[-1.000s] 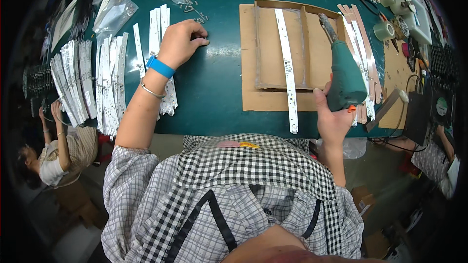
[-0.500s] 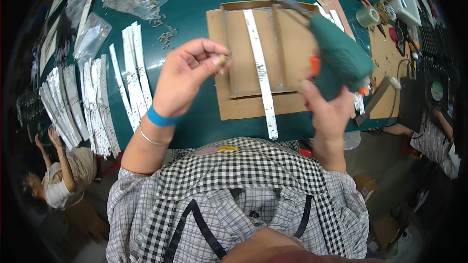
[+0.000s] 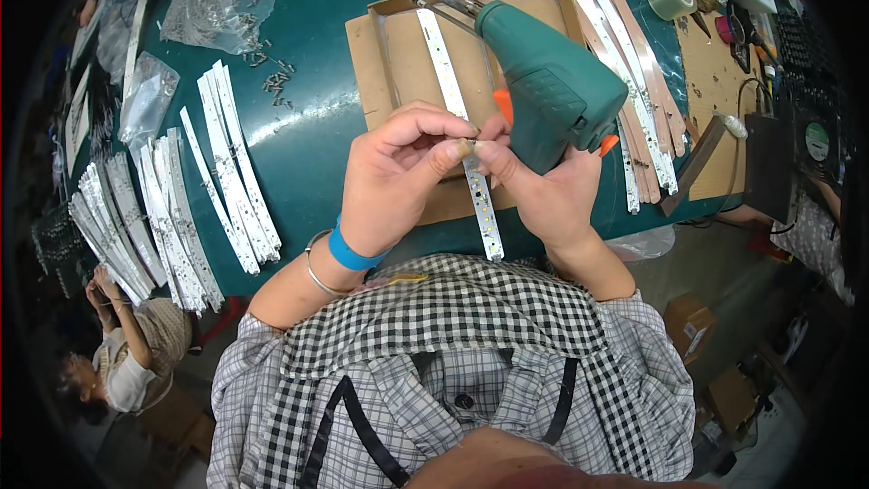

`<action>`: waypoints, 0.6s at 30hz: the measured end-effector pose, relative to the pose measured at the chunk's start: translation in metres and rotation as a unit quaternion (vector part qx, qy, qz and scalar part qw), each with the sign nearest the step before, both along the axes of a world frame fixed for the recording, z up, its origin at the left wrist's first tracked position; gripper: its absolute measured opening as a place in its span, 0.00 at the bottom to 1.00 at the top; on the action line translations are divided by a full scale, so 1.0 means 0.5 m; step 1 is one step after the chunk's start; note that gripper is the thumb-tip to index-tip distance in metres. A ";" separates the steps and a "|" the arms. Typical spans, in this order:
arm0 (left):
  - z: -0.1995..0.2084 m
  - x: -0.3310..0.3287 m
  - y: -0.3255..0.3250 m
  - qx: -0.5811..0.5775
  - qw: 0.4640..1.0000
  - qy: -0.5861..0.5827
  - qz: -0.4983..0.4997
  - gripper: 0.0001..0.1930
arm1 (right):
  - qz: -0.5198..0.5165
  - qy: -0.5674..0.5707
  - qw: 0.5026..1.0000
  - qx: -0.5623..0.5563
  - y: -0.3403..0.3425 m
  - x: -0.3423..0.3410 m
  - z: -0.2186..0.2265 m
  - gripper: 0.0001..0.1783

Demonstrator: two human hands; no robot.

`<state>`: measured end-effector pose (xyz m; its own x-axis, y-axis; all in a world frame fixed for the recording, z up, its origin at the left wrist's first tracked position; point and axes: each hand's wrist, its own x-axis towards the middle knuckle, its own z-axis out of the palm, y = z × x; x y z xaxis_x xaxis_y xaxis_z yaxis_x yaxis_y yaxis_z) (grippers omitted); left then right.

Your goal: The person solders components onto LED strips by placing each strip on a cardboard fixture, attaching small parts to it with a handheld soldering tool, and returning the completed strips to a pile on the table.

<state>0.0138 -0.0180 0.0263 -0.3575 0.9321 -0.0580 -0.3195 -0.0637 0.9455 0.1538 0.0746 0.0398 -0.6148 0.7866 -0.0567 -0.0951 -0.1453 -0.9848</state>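
A narrow white LED strip board [image 3: 486, 222] with yellow dots lies lengthwise across a shallow cardboard tray [image 3: 405, 63]. My left hand [image 3: 389, 172] is closed above the strip, thumb and index finger pinching something too small to make out. My right hand [image 3: 557, 204] grips a green soldering gun [image 3: 552, 77] with an orange trigger, its metal tip pointing away to the far left over the tray. The right thumb and a fingertip meet the left fingertips over the strip. Part of the strip is hidden under both hands.
Several white strips [image 3: 237, 172] are fanned out on the green table to the left. A plastic bag [image 3: 222, 0] of small metal parts lies at the far left, loose pieces [image 3: 279, 81] beside it. More strips [image 3: 634, 100] and a tape roll [image 3: 672, 0] lie at right.
Both hands have come together over the strip, the left moving right and the right moving left with the soldering gun. The tray now appears farther left, and more strips show at right.
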 end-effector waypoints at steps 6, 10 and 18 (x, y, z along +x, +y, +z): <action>0.007 -0.004 -0.007 -0.003 0.987 0.161 0.018 0.07 | -0.008 -0.034 0.999 0.015 0.002 0.004 -0.003 0.07; -0.004 -0.015 -0.016 0.003 0.971 0.241 0.005 0.06 | -0.006 -0.003 1.000 0.024 -0.008 0.009 -0.013 0.07; -0.010 -0.035 0.005 -0.028 0.923 0.382 0.026 0.07 | -0.051 -0.037 0.997 -0.041 -0.004 0.032 -0.012 0.11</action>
<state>-0.0035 -0.0157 0.0212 -0.3591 0.9155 0.1815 0.4443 -0.0033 0.8959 0.1696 0.0728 0.0340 -0.5242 0.8354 -0.1653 -0.0415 -0.2190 -0.9748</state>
